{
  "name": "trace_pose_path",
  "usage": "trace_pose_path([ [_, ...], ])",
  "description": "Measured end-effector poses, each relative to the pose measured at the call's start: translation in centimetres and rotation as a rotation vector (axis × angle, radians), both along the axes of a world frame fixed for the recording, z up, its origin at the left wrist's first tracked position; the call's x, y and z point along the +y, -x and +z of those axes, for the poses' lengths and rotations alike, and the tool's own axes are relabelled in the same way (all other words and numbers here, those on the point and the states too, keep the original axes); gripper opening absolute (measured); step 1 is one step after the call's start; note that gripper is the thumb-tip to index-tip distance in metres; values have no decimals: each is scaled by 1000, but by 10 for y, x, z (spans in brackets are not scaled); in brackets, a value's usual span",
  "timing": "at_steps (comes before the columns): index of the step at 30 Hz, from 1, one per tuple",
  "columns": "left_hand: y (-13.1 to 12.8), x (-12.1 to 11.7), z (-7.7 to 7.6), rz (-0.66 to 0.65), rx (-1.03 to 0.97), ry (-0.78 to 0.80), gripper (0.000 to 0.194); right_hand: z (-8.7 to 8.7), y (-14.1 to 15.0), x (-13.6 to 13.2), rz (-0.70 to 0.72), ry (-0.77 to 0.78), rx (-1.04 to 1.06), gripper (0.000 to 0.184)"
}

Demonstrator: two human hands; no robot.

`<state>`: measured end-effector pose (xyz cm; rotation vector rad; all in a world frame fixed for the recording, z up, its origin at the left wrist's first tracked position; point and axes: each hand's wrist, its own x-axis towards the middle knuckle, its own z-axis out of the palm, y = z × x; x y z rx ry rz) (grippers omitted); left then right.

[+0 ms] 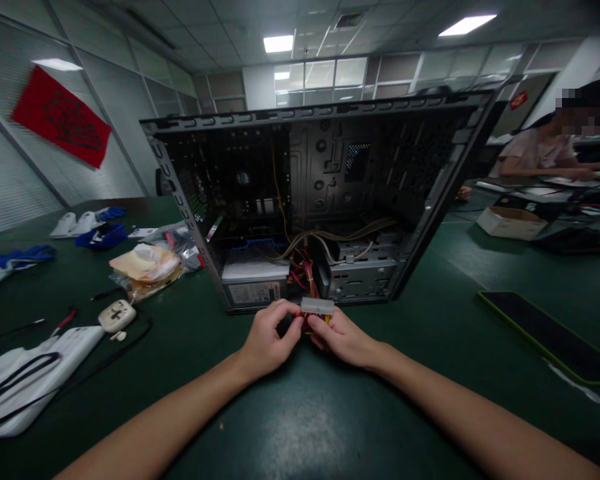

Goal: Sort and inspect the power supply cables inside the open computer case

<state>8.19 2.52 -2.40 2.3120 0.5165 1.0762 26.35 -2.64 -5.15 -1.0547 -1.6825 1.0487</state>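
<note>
An open computer case [307, 110] stands upright on the green table, its inside facing me. In front of it, my right hand [347, 337] is closed around a white multi-pin power connector [317, 306] and the coloured wires below it. My left hand [273, 337] pinches at the connector's left side, thumb and forefinger on the wires. Red, yellow and purple cables [307, 275] run from the connector back into the case. A silver power supply [255, 291] sits at the case's lower left, and a metal drive cage [363, 279] at its lower right.
Left of the case lie a plastic bag [145, 267], a cream-coloured small device [117, 315], blue-and-white gloves [23, 257] and a white keyboard-like slab [55, 373]. To the right are a dark green-edged mat [550, 337] and a box [510, 222]. Another person [545, 150] sits far right.
</note>
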Motion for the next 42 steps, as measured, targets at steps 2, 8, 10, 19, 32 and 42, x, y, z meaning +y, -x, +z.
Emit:
trace_pose_path([
  [2,1,0,0,-22,2,7,10,-1,-1,0,12,-29,-17,55],
  [8,1,-1,4,-16,36,78,12,2,-1,0,31,-69,-36,54],
  [10,1,-1,5,-8,38,160,14,1,-1,1,23,-52,-29,54],
  [19,0,-1,6,-5,30,174,14,-4,-4,3,16,-43,-28,61],
  [32,0,1,4,-3,27,71,17,1,1,5,-45,-113,-152,64],
  [42,0,-1,-5,37,-12,204,15,8,4,7,-130,-284,-278,52],
])
